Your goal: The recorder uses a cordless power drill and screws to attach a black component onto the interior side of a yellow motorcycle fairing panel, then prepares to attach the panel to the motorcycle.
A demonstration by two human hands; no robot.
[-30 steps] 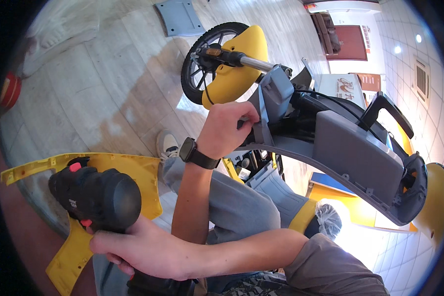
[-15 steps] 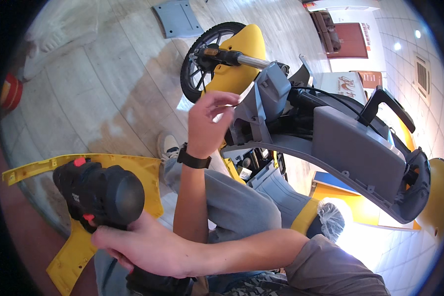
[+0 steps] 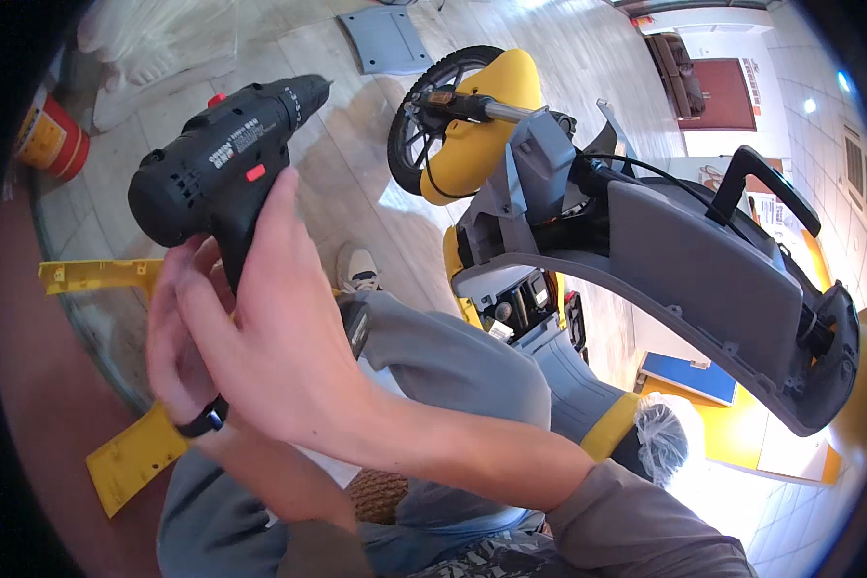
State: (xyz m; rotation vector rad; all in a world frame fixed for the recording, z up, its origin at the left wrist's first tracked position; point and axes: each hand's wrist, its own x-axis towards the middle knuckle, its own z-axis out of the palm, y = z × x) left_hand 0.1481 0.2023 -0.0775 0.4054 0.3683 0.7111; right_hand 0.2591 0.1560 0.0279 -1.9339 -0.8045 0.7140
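Observation:
My right hand (image 3: 279,318) grips a black cordless drill (image 3: 226,159) by its handle, the thumb up along the side of the grip. The drill has red buttons, and its tip points to the upper right. My left hand (image 3: 171,337), with a dark watch on the wrist, is close behind the right hand at the drill's handle. Its fingers are mostly hidden, so I cannot tell whether they hold anything. To the right stands a partly dismantled scooter with a yellow front fender (image 3: 496,135), a black front wheel (image 3: 433,106) and a large grey body panel (image 3: 694,250).
A yellow panel (image 3: 135,462) lies on the left, partly behind my arms. Beyond are a red and yellow bucket (image 3: 58,140), clear plastic sheeting (image 3: 154,48) and a grey panel (image 3: 385,40). The scooter's seat end, wrapped in clear plastic (image 3: 663,438), is beside my knee.
My left hand has left the scooter's front and come back to the drill. The right hand has raised the drill and turned its tip away from me. The view has shifted slightly left.

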